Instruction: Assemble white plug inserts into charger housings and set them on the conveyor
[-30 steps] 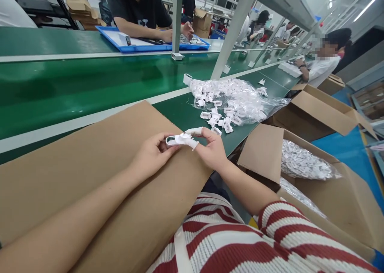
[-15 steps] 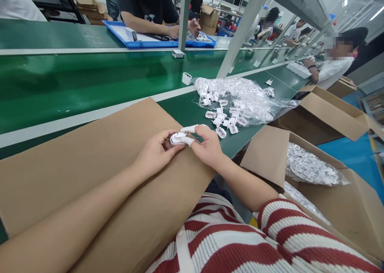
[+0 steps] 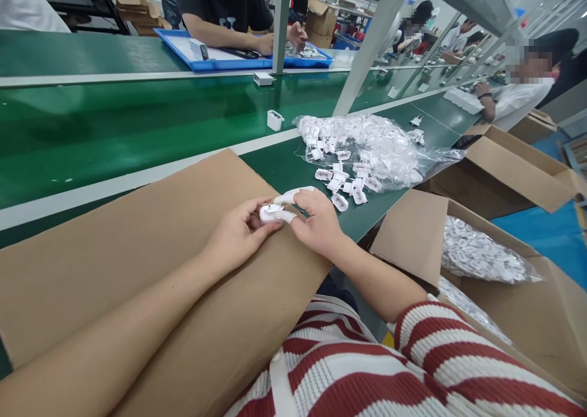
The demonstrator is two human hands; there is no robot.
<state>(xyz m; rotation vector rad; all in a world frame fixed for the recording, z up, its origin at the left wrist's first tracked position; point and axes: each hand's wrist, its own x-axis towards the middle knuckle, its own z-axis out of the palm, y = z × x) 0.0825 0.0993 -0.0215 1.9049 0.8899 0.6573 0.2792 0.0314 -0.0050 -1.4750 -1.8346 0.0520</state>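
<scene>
A small white plastic part (image 3: 269, 214) is held between both hands over the right end of a cardboard sheet (image 3: 183, 221). My left hand (image 3: 238, 227) has its thumb and fingers closed round the part's left side. From the right, my right hand (image 3: 316, 218), with white covers on the thumb and a finger, pinches the same part. Just beyond, loose white plug pieces (image 3: 339, 181) lie on the green table beside a clear plastic bag (image 3: 380, 151) of similar pieces.
White housings (image 3: 275, 120) sit on the green belt (image 3: 160, 111). Metal posts (image 3: 367, 44) rise beyond it. Across, a person's hands are over a blue tray (image 3: 220, 66). At right stand open cardboard boxes (image 3: 410, 233), one with bagged parts (image 3: 486, 252).
The white housings on the belt have shifted left. My two hands and the part stay almost in place. The view has tilted slightly.
</scene>
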